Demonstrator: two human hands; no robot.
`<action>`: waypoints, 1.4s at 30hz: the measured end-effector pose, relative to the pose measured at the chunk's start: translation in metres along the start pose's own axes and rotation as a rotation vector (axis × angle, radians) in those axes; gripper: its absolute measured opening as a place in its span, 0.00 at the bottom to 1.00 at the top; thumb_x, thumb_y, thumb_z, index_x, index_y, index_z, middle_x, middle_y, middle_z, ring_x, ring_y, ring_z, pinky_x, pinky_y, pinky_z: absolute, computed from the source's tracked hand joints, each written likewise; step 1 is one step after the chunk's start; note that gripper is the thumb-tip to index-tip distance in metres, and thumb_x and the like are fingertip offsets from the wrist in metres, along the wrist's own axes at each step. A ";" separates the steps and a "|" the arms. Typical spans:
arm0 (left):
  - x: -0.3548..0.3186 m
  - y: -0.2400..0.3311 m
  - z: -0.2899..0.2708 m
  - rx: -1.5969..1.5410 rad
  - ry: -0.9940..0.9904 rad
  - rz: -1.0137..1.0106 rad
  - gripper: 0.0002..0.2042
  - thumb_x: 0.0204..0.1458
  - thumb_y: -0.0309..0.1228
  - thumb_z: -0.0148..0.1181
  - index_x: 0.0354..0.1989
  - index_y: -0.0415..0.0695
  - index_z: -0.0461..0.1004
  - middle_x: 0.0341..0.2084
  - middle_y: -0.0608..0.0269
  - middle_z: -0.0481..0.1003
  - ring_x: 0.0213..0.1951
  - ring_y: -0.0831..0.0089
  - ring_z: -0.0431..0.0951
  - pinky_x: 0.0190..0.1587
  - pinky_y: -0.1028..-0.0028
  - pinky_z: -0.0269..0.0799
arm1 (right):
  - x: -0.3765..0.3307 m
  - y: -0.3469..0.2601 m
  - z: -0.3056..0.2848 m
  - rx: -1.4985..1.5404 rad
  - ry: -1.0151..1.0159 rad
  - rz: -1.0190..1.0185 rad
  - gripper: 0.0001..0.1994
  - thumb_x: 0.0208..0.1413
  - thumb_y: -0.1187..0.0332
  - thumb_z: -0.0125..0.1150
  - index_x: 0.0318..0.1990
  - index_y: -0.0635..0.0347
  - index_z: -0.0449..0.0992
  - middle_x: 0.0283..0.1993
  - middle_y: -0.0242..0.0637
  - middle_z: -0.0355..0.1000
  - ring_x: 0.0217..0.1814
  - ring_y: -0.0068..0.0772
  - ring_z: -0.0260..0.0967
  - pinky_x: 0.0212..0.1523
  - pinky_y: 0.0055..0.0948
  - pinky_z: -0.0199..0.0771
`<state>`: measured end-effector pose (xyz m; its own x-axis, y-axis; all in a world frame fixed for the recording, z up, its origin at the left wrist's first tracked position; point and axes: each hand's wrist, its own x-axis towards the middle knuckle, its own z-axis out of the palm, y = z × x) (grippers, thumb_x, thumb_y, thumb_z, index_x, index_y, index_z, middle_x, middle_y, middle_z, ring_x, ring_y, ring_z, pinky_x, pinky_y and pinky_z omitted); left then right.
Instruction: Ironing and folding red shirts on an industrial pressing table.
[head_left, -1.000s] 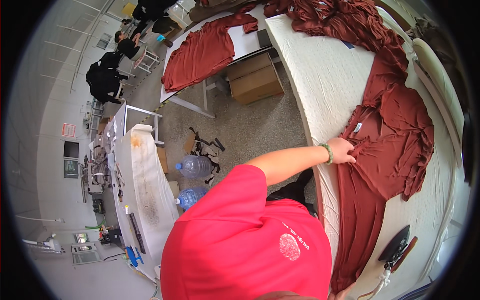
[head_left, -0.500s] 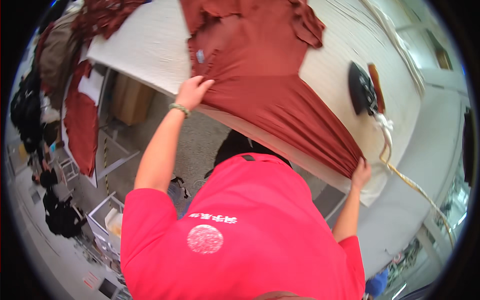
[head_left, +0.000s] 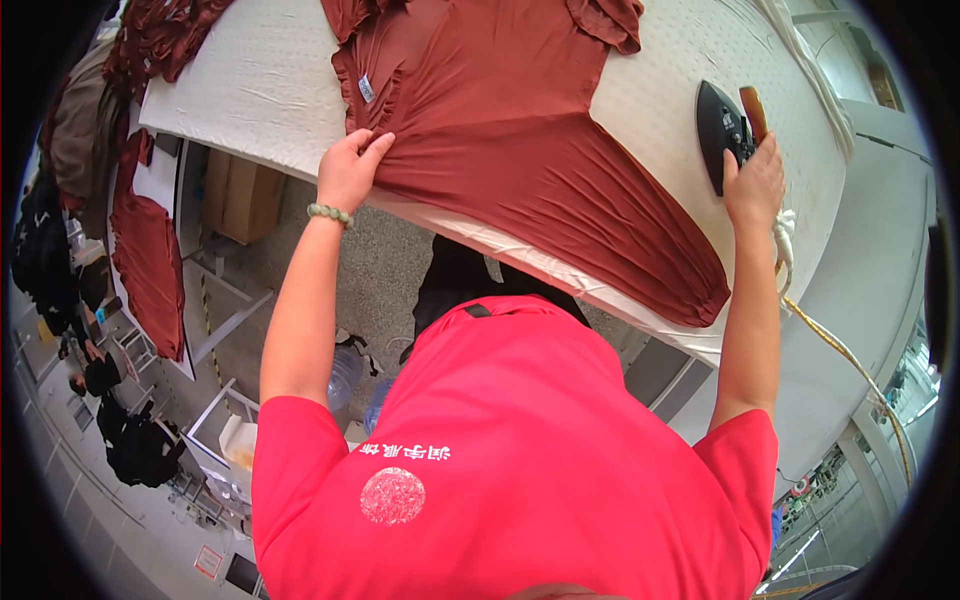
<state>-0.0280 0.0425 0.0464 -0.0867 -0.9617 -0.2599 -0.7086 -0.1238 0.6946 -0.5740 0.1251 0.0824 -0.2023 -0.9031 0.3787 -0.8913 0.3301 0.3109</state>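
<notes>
Spread flat on the white padded ironing desk: a rust-red soft jersey garment. Left hand pinching a gathered fold near its label, grip clamped on cloth. Right hand closed on the black steam iron by its handle. Probably light, limp, stretchy; best taken at seams or edges.
</notes>
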 end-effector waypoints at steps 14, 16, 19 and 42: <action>-0.003 -0.013 -0.007 -0.417 -0.023 -0.029 0.11 0.60 0.35 0.63 0.33 0.38 0.76 0.16 0.72 0.65 0.22 0.85 0.60 0.24 0.77 0.58 | 0.031 -0.136 -0.080 0.554 -0.607 0.124 0.21 0.57 0.51 0.65 0.47 0.60 0.78 0.31 0.46 0.79 0.33 0.44 0.78 0.36 0.40 0.74; -0.001 -0.013 -0.010 -0.413 -0.065 -0.029 0.11 0.60 0.35 0.63 0.33 0.38 0.76 0.16 0.72 0.65 0.22 0.85 0.60 0.24 0.77 0.59 | 0.030 -0.201 -0.101 0.453 -0.762 0.153 0.19 0.58 0.54 0.63 0.50 0.58 0.78 0.35 0.53 0.79 0.40 0.55 0.78 0.41 0.47 0.75; 0.002 -0.014 -0.014 -0.401 -0.092 -0.037 0.11 0.61 0.34 0.62 0.33 0.38 0.76 0.16 0.72 0.66 0.21 0.85 0.61 0.24 0.77 0.59 | 0.016 -0.262 -0.126 0.453 -0.832 0.098 0.20 0.57 0.55 0.63 0.51 0.57 0.76 0.36 0.55 0.78 0.41 0.59 0.76 0.42 0.51 0.75; -0.003 -0.012 -0.021 -0.533 -0.075 0.048 0.07 0.63 0.29 0.59 0.37 0.37 0.76 0.28 0.76 0.72 0.32 0.88 0.66 0.36 0.84 0.63 | -0.037 -0.239 -0.168 0.650 -1.038 -0.034 0.22 0.53 0.59 0.68 0.54 0.55 0.73 0.36 0.51 0.79 0.38 0.57 0.77 0.37 0.47 0.77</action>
<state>-0.0050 0.0420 0.0529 -0.1735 -0.9517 -0.2534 -0.2506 -0.2062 0.9459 -0.2856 0.1259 0.1406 -0.1377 -0.7970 -0.5881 -0.8791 0.3719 -0.2982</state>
